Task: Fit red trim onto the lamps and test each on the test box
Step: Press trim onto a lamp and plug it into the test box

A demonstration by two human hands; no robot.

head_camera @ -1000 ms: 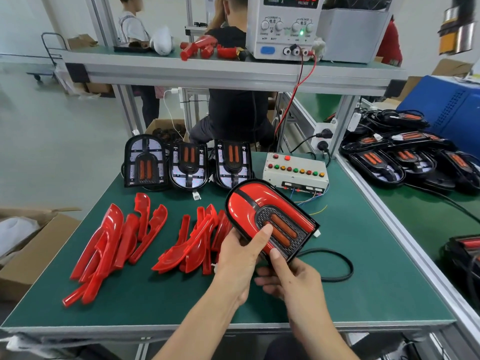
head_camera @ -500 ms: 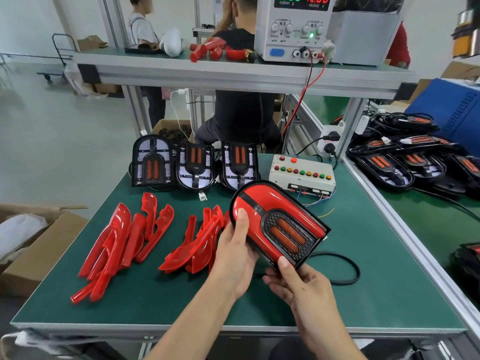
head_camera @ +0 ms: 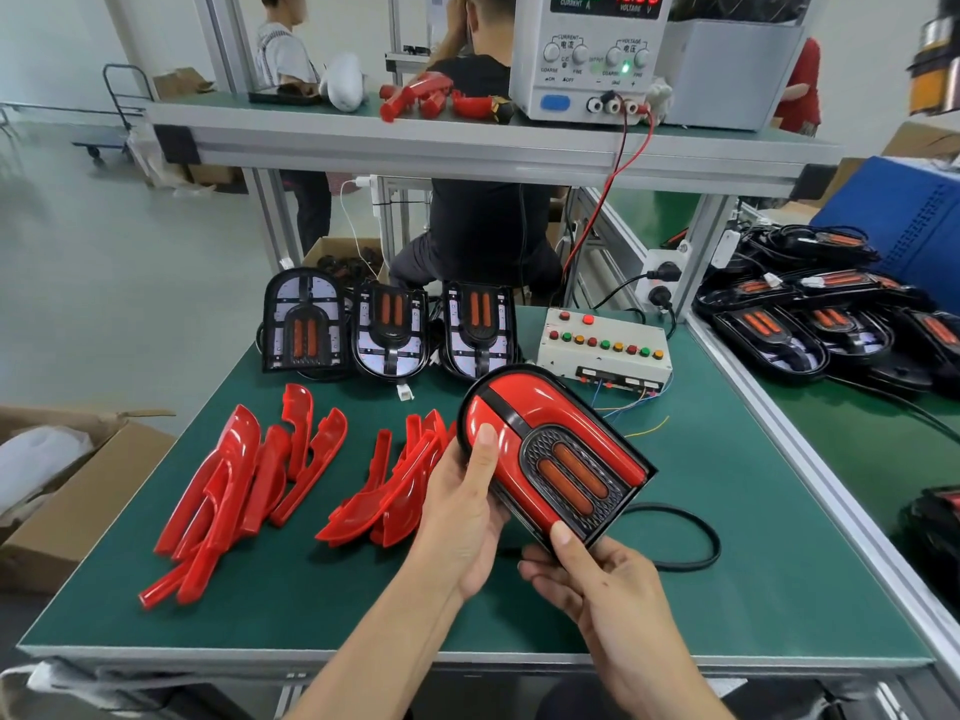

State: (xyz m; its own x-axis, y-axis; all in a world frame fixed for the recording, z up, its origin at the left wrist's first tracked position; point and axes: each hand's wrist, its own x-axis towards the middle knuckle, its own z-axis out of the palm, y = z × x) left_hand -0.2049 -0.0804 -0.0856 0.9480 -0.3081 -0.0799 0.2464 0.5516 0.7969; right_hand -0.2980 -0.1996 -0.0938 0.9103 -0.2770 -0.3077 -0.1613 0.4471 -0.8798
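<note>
Both hands, left [head_camera: 465, 517] and right [head_camera: 597, 579], grip trimmed lamp [head_camera: 553, 449] above table [head_camera: 753, 589].

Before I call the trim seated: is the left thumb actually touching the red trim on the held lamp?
Touching. The head view shows the left hand gripping the lamp, its thumb lying flat on the red trim with no gap.

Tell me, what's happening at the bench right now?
Left hand and right hand both grip one lamp, red trim fitted. Test box untouched behind it. Nothing blocking the way.
</note>
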